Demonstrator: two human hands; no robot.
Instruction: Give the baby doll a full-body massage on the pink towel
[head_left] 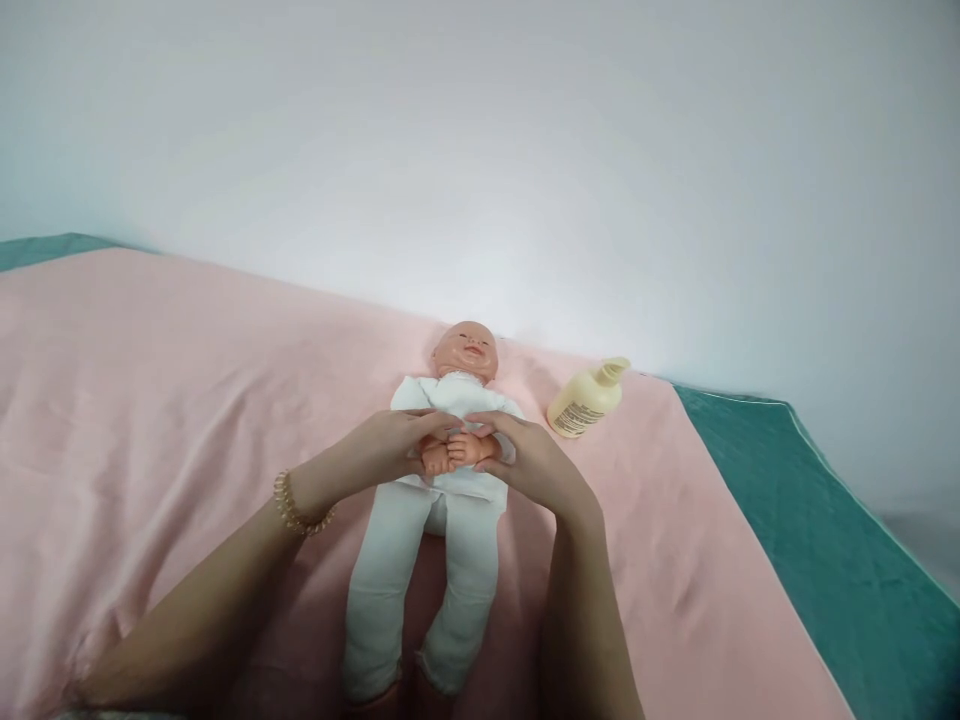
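Note:
A baby doll in white clothes lies on its back, head toward the wall and legs toward me. My left hand, with a beaded bracelet at the wrist, is closed around one of the doll's hands. From the other side, my right hand grips the doll's other hand. Both doll hands are close together over its belly. Its feet are partly out of view at the bottom edge.
A pale yellow pump bottle leans to the right of the doll. Beneath everything is a wrinkled pink cloth, with a green cover showing at the right and far left. Behind rises a plain pale wall.

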